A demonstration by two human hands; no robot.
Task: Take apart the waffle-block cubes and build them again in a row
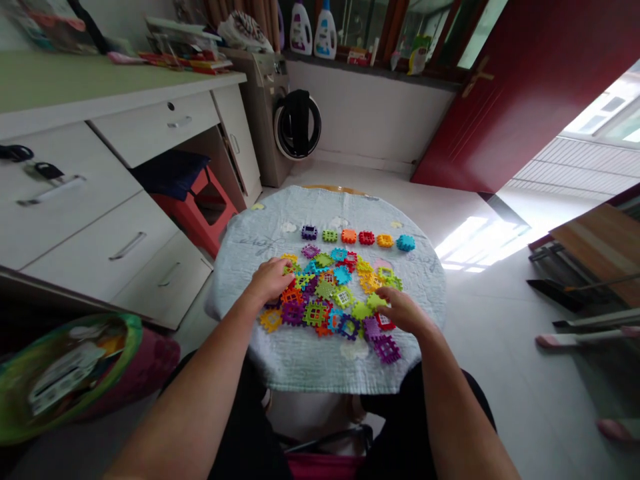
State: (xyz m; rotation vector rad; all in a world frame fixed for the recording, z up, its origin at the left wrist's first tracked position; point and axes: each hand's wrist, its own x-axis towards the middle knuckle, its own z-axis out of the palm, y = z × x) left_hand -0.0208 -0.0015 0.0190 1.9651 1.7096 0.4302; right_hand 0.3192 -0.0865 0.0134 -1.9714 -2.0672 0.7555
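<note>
A pile of colourful square building blocks (325, 289) with notched edges lies on a round table (310, 367) under a pale blue cloth. My left hand (271, 277) rests at the pile's left side, fingers apart, their tips by yellow, green and red blocks. On the right side, my right hand (403, 309) has its thumb and forefinger spread beside a light-green block (376, 301). I cannot make out a firm grip in either hand. Beyond the pile runs a row of blocks: purple (309, 233), green (329, 236), orange (349, 236), red (367, 238), yellow (385, 241) and blue (405, 243).
Left of the table stand a red stool (213, 217), white drawers (125, 243) and a filled waste basket (133, 353). A washing machine (265, 127) with its door ajar is at the back. A dark red door (500, 87) stands at the right.
</note>
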